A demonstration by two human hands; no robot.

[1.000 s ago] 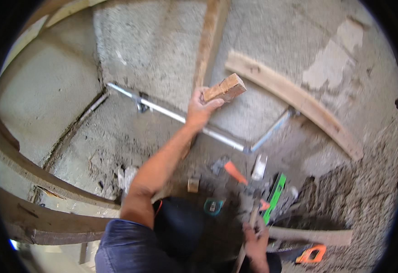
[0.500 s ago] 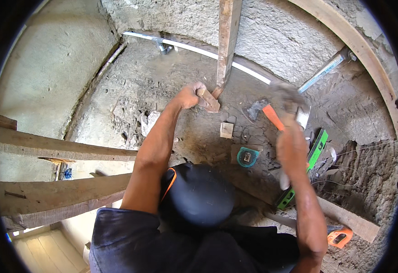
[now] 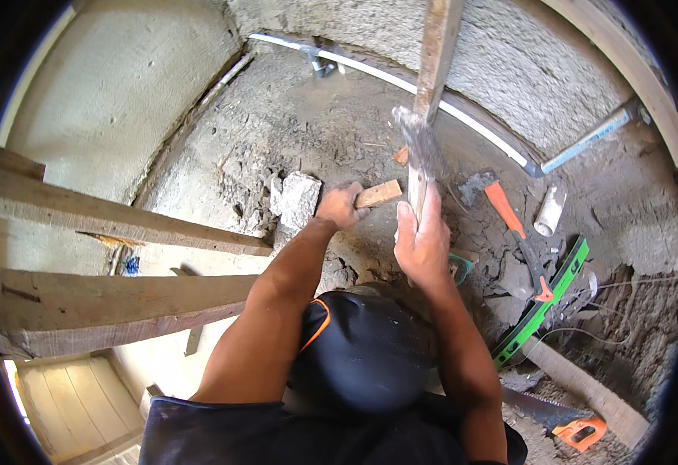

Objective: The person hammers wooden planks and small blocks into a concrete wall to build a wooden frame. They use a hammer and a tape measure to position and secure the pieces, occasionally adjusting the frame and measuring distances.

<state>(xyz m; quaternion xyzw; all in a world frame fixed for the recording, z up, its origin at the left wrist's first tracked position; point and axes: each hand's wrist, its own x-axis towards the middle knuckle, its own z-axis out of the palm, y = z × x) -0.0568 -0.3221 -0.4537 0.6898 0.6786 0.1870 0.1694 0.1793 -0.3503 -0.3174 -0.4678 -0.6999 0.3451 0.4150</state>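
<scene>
My left hand is closed round a short wooden block, held low over the rough ground. Beside it, my right hand grips the pale handle of a hammer. Its grey head is smeared by motion and points away from me, in front of the foot of an upright wooden post. A reddish wood piece shows at the post's foot. Partly hidden by my right hand is a teal tape measure. A whitish rubble lump lies near my left wrist.
On the right lie an orange-and-black-handled tool, a white pipe piece, a green spirit level, a plank and an orange-handled saw. A white pipe follows the far wall. Timber beams jut in from the left.
My left hand has drawn nearer to me with the wooden block, away from the post's foot. My right hand has swung the hammer leftward to the post. The view has shifted left.
</scene>
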